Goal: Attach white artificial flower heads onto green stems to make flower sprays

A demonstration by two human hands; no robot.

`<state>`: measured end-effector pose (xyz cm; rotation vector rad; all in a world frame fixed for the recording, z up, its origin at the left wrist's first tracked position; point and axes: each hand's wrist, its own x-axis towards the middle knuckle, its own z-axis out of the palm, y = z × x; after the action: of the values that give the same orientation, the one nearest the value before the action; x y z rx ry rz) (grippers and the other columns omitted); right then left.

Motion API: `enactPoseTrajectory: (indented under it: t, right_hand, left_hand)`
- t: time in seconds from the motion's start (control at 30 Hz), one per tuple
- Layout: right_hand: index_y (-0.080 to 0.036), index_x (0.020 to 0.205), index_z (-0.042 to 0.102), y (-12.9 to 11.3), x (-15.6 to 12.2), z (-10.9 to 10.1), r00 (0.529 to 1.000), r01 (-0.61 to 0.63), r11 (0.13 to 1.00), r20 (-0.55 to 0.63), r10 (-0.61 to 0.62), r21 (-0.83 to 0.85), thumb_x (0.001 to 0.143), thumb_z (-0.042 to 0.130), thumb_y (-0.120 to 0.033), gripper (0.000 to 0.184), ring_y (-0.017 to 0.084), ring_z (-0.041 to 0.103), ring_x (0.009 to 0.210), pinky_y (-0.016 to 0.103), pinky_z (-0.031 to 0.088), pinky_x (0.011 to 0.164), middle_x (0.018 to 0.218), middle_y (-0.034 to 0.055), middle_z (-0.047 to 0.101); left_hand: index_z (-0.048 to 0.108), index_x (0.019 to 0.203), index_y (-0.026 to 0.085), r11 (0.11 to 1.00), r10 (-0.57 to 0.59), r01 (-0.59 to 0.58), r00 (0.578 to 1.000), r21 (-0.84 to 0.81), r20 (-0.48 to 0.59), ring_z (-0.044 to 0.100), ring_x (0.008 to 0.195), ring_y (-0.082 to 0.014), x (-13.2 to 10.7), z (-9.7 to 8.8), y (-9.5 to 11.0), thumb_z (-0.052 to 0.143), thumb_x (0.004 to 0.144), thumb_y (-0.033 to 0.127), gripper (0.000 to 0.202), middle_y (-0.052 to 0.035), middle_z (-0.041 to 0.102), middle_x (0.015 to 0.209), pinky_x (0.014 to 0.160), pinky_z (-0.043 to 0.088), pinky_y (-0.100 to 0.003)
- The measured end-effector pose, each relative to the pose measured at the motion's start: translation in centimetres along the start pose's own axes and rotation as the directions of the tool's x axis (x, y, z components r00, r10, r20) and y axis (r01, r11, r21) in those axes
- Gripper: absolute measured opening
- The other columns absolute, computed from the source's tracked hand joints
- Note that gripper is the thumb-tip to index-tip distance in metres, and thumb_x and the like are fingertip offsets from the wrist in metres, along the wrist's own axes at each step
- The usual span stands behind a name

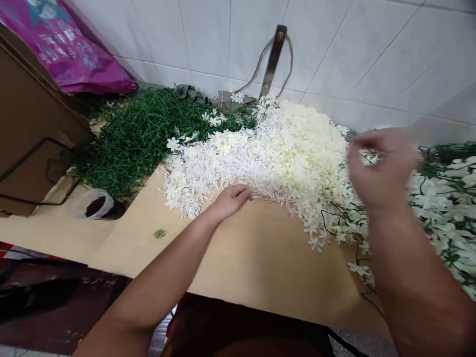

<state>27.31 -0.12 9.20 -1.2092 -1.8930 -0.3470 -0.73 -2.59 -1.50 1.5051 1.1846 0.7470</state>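
My left hand [232, 199] is closed, thumb against curled fingers, at the near edge of a heap of white plastic stamen-like sprigs [223, 163]. Anything in its grip is too small or hidden to make out. Over the right side of the heap, my right hand [383, 166] is raised and blurred, its fingers curled round toward the thumb. What it holds, if anything, does not show. Cream artificial flower heads [305, 144] are piled between the hands. White flowers on green stems [446, 198] lie beyond my right forearm.
A mass of green plastic stems [148, 131] fills the back left. Near it are a clear plastic tub [91, 204], a cardboard box [33, 124] and a purple bag [74, 54]. A metal strap with cord [274, 59] leans on the tiled wall. The wooden tabletop [260, 253] ends before my body.
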Motion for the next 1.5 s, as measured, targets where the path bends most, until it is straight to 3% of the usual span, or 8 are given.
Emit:
enactPoseTrajectory:
  t: [0.13, 0.3, 0.5, 0.67, 0.83, 1.17, 1.37, 1.5]
  right_hand:
    - [-0.016, 0.091, 0.066, -5.8, 1.9, 10.1, 0.931, 0.165, 0.974, 0.302, -0.206, 0.156, 0.087, 0.044, -0.012, 0.022, 0.023, 0.058, 0.085, 0.038, 0.049, 0.075, 0.088, 0.0113, 0.066]
    - [-0.011, 0.104, 0.068, -8.7, 3.8, 17.3, 0.830, 0.183, 0.971, 0.554, -0.068, -0.155, 0.078, 0.039, 0.003, 0.040, 0.033, 0.052, 0.107, 0.041, 0.045, 0.080, 0.116, 0.0217, 0.061]
    - [-0.008, 0.099, 0.070, -6.1, 3.7, 16.6, 0.803, 0.166, 0.968, 0.595, -0.023, -0.188, 0.083, 0.043, -0.005, 0.032, 0.032, 0.057, 0.098, 0.043, 0.043, 0.083, 0.102, 0.0212, 0.068]
    - [-0.014, 0.093, 0.071, -3.9, 3.4, 14.2, 0.868, -0.085, 0.996, 0.487, 0.092, -0.036, 0.082, 0.050, -0.016, 0.024, 0.027, 0.060, 0.085, 0.040, 0.046, 0.080, 0.093, 0.0137, 0.071]
    - [-0.016, 0.082, 0.069, -4.2, 4.0, 13.1, 0.858, -0.200, 0.979, 0.489, 0.158, 0.035, 0.080, 0.053, -0.016, 0.016, 0.024, 0.061, 0.078, 0.037, 0.046, 0.075, 0.087, 0.0108, 0.069]
    - [-0.014, 0.098, 0.066, -5.9, 6.9, 15.9, 0.822, -0.409, 0.904, 0.480, 0.306, 0.123, 0.082, 0.049, -0.008, 0.024, 0.022, 0.062, 0.078, 0.037, 0.046, 0.078, 0.081, 0.0074, 0.066]
    - [-0.018, 0.063, 0.057, -3.4, 7.1, 16.9, 0.835, -0.457, 0.821, 0.484, 0.263, 0.343, 0.072, 0.063, -0.011, 0.013, 0.017, 0.059, 0.063, 0.037, 0.048, 0.067, 0.061, 0.0024, 0.058]
    - [-0.018, 0.067, 0.060, -3.5, 6.7, 17.0, 0.823, -0.468, 0.814, 0.506, 0.259, 0.344, 0.073, 0.066, -0.016, 0.008, 0.016, 0.058, 0.059, 0.037, 0.049, 0.066, 0.059, 0.0007, 0.057]
  left_hand:
    - [0.061, 0.077, 0.016, 0.999, 0.019, -0.018, 1.000, 0.027, -0.011, 0.036, 0.054, -0.0106, 0.1, -0.1, -0.4, 0.045, 0.090, 0.043, 0.033, 0.0040, 0.043, 0.058, 0.053, 0.029, -0.024]
    - [0.061, 0.077, 0.017, 0.997, 0.063, -0.063, 0.998, 0.037, -0.005, 0.041, 0.056, -0.0111, 0.1, -0.3, -0.8, 0.044, 0.091, 0.040, 0.032, 0.0030, 0.046, 0.059, 0.055, 0.033, -0.023]
    - [0.062, 0.073, 0.018, 0.990, 0.111, -0.112, 0.994, 0.082, 0.013, 0.045, 0.058, -0.0130, 0.4, -0.4, -0.9, 0.044, 0.090, 0.037, 0.031, 0.0023, 0.049, 0.059, 0.058, 0.034, -0.025]
    - [0.063, 0.073, 0.018, 0.984, 0.122, -0.122, 0.993, 0.127, 0.012, 0.050, 0.062, -0.0142, 0.5, -0.4, -0.8, 0.044, 0.090, 0.033, 0.029, 0.0016, 0.055, 0.062, 0.061, 0.036, -0.025]
    - [0.064, 0.075, 0.017, 0.986, 0.092, -0.091, 0.996, 0.138, -0.005, 0.055, 0.069, -0.0150, 0.4, -0.5, -0.6, 0.044, 0.090, 0.034, 0.031, -0.0005, 0.061, 0.070, 0.066, 0.039, -0.026]
    - [0.063, 0.077, 0.017, 0.995, 0.063, -0.062, 0.998, 0.075, -0.006, 0.046, 0.060, -0.0125, 0.3, -0.3, -0.8, 0.044, 0.091, 0.039, 0.032, 0.0015, 0.052, 0.062, 0.060, 0.036, -0.024]
    - [0.064, 0.076, 0.017, 0.992, 0.085, -0.085, 0.996, 0.090, 0.002, 0.047, 0.060, -0.0125, 0.5, -0.5, -1.1, 0.044, 0.090, 0.037, 0.031, 0.0014, 0.052, 0.063, 0.060, 0.036, -0.024]
    - [0.064, 0.076, 0.017, 0.991, 0.099, -0.098, 0.995, 0.093, -0.007, 0.051, 0.065, -0.0135, 0.5, -0.5, -1.1, 0.045, 0.090, 0.036, 0.030, 0.0002, 0.057, 0.067, 0.064, 0.038, -0.025]
